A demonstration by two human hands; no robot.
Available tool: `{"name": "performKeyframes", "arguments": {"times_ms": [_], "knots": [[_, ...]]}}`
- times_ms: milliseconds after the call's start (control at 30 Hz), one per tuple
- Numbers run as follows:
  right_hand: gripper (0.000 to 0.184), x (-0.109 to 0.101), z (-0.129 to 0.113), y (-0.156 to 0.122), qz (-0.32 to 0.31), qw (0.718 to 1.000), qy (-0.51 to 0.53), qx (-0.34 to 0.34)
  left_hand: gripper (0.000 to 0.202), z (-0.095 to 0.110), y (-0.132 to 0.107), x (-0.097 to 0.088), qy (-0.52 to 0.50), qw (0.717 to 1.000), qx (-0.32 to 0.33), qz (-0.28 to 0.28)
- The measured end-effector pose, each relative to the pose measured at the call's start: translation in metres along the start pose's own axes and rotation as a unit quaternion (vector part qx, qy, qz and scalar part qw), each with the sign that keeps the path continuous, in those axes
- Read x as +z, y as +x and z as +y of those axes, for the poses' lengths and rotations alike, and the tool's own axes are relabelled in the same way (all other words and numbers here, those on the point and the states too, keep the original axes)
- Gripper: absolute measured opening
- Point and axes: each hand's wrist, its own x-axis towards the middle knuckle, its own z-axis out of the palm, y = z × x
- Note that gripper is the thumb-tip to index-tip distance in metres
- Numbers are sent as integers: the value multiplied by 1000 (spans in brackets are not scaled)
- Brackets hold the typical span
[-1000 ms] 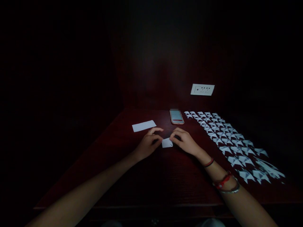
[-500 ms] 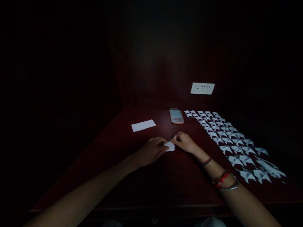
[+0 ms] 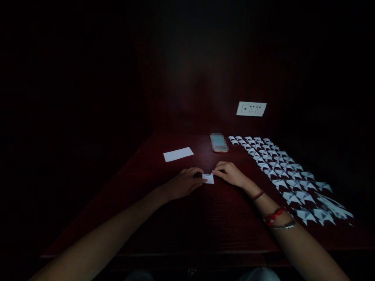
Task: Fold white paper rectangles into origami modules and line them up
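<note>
A small folded piece of white paper (image 3: pixel 208 179) lies on the dark red table between my hands. My left hand (image 3: pixel 186 183) has its thumb on the paper's left part, with the fingers bent around the far left side. At the far right corner, my right hand (image 3: pixel 230 173) pinches the paper's edge between thumb and fingertips. Red and dark bracelets circle the right wrist and forearm. Beyond my hands rests a flat white paper strip (image 3: pixel 178 154).
Many folded white paper shapes (image 3: pixel 279 168) lie in rows along the table's right side, with a bundle of thin paper strips (image 3: pixel 334 205) beside the nearest ones. A phone (image 3: pixel 219 143) lies at the back. Above it to the right, a socket panel (image 3: pixel 251 109) is on the wall.
The far flap of the paper has been opened or turned over, so the piece now looks more rectangular. My right fingers have shifted slightly onto its far right corner.
</note>
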Motion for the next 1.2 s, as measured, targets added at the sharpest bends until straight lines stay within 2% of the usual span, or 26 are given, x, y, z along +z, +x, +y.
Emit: {"name": "performKeyframes", "arguments": {"times_ms": [133, 233, 300, 367, 433, 500, 567, 633, 1033, 1200], "knots": [[23, 9, 8, 7, 99, 992, -48, 60, 30, 2, -1, -2, -10, 1000, 12, 0], [20, 8, 14, 9, 136, 983, -81, 92, 32, 3, -1, -3, -13, 1000, 16, -6], [15, 4, 12, 9, 148, 981, -97, 78, 33, 3, -1, -3, -9, 1000, 16, -14], [16, -1, 7, 7, 154, 980, -118, 34, 36, 2, -1, -3, -5, 999, 21, -23], [23, -6, 1, 6, 127, 981, -145, -21, 41, 1, -1, -3, -5, 999, 28, -27], [24, -8, -4, 5, 66, 983, -160, -63, 46, 1, -1, -4, -8, 999, 32, -26], [22, -7, -6, 5, 12, 983, -163, -82, 48, 1, -2, -5, -9, 999, 31, -26], [20, -5, -5, 5, -13, 984, -157, -82, 48, 1, -2, -5, -9, 999, 31, -28], [21, 1, 3, 3, -42, 993, -87, -62, 43, -3, -4, -10, 20, 998, 28, -57], [19, 2, 4, 4, -39, 994, -86, -55, 38, -7, -4, -9, 24, 999, 22, -40]]}}
